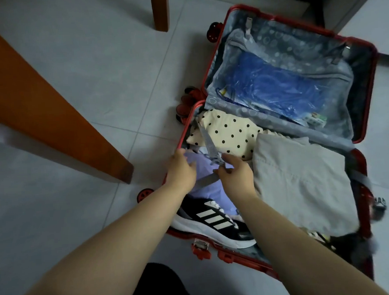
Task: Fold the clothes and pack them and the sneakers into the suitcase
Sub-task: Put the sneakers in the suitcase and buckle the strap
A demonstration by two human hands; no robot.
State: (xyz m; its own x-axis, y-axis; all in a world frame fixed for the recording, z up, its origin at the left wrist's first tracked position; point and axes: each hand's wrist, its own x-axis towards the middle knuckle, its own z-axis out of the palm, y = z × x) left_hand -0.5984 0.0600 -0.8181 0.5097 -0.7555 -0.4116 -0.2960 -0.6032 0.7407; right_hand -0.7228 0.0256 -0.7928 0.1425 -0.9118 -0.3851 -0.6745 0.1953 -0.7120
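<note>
While right hand (pixel 235 175) pinches grey strap (pixel 208 146), left hand (pixel 181 170) presses lavender garment (pixel 211 194), grip unclear

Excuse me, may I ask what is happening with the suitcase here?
A person is packing an open red suitcase on the floor. Inside already lie folded clothes and a black sneaker. The right hand pinches the grey strap over the lilac garment; the left hand rests beside it, grip unclear.
</note>
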